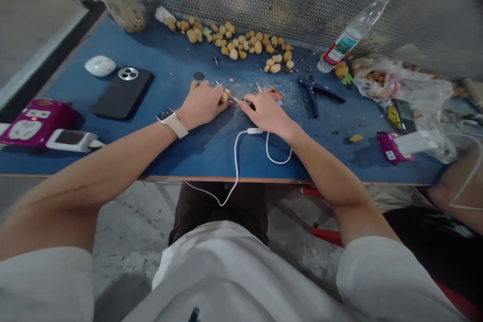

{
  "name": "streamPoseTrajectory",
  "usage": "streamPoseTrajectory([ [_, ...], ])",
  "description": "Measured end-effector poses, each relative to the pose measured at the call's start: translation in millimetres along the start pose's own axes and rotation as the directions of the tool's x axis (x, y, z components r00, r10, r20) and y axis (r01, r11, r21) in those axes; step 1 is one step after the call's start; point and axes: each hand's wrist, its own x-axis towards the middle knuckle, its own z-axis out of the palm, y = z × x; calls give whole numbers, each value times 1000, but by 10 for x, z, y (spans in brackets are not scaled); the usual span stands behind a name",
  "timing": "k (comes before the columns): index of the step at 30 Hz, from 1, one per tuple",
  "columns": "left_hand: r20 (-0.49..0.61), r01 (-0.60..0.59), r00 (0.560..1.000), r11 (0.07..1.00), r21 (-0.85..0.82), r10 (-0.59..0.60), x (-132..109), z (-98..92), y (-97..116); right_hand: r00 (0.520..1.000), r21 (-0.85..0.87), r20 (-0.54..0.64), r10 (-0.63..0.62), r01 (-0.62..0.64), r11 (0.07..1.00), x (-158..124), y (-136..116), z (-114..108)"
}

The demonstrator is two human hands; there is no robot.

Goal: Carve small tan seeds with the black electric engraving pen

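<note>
My left hand (202, 103) rests on the blue table (211, 146) with its fingers curled round a small tan nut-like piece (225, 95). A watch sits on that wrist. My right hand (266, 110) lies just to the right, fingers closed on a thin dark tool (241, 100) whose tip meets the piece. A white cable (241, 148) runs from under the right hand over the table's front edge. A pile of several similar tan pieces (241, 45) lies farther back, near the mesh wall.
A black phone (123, 91) and white earbud case (100, 66) lie at left, with a magenta power strip (33, 121). Blue pliers (313, 90), a tilted clear bottle (354, 30) and plastic bags (396, 83) sit at right. Another person's arm (458, 186) shows far right.
</note>
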Motion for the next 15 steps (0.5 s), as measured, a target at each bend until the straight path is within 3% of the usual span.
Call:
streamPoseTrajectory([
  [15, -26, -59, 998, 997, 50, 60, -30, -20, -12, 1000, -34, 3, 11, -11, 999, -87, -8, -92],
])
